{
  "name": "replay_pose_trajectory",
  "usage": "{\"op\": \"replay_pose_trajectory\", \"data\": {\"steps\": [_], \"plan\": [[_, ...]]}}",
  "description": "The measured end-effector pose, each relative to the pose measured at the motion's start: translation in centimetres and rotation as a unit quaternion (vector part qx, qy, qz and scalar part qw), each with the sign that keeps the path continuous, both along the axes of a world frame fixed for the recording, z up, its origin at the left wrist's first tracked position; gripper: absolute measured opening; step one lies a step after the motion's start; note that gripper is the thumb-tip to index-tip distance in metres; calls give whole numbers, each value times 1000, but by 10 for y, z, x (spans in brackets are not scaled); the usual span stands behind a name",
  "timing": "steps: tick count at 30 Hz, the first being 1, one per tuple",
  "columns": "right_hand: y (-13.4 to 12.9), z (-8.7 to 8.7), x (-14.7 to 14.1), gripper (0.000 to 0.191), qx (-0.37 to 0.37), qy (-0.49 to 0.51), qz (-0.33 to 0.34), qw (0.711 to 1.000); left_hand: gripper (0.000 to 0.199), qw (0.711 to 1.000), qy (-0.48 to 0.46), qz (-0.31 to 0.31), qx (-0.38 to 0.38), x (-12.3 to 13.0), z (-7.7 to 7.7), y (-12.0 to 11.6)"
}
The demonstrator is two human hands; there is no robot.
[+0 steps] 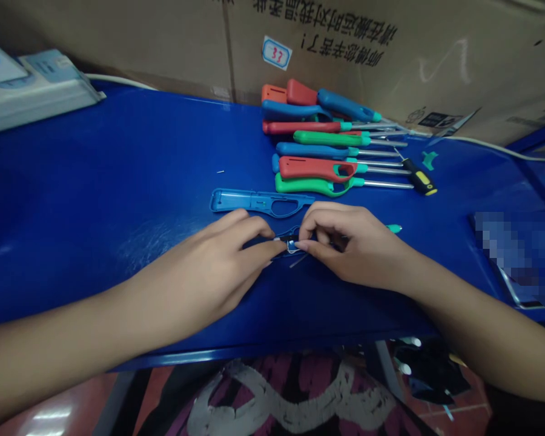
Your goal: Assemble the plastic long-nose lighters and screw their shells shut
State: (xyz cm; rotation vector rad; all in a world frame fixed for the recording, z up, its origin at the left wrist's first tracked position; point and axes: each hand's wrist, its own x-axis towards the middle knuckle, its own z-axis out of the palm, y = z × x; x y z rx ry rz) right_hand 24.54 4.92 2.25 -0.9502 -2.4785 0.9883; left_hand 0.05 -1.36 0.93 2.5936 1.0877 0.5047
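Both hands meet over an opened blue lighter body (pixel 292 247) near the middle of the blue table. My left hand (pixel 227 260) pinches its left part between thumb and fingers, and my right hand (pixel 349 245) pinches small inner parts at its right. A black piece and a thin white wire show between the fingertips; the rest is covered by the hands. Just above lies a loose blue half shell (pixel 254 202) with its hollow side up. A small screw (pixel 220 172) rests above that shell. A green tip (pixel 394 228) shows beyond my right hand.
Several red, green and blue lighters (pixel 318 169) are piled at the back, beside a black and yellow screwdriver (pixel 421 178). Cardboard boxes (pixel 163 42) stand behind. A power strip (pixel 40 91) lies at left, a phone (pixel 513 266) at right.
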Motion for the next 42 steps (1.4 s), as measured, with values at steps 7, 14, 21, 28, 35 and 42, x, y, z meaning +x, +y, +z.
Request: {"op": "replay_pose_trajectory", "data": {"steps": [7, 14, 21, 28, 35, 42], "plan": [[-1, 2, 2, 4, 25, -30, 68, 997, 37, 1000, 6, -4, 2, -1, 1, -1], [1, 5, 4, 4, 2, -39, 51, 998, 38, 1000, 6, -5, -1, -2, 2, -1], [2, 3, 7, 14, 63, -58, 90, 992, 38, 1000, 4, -11, 1, -2, 2, 0], [3, 12, 14, 22, 87, -79, 150, 982, 40, 1000, 11, -20, 13, -3, 4, 0], [0, 18, 12, 21, 81, -159, 150, 972, 40, 992, 67, -63, 83, -3, 9, -3], [-3, 16, 11, 15, 72, -189, 123, 972, 39, 989, 75, -72, 103, -3, 10, -3]]}}
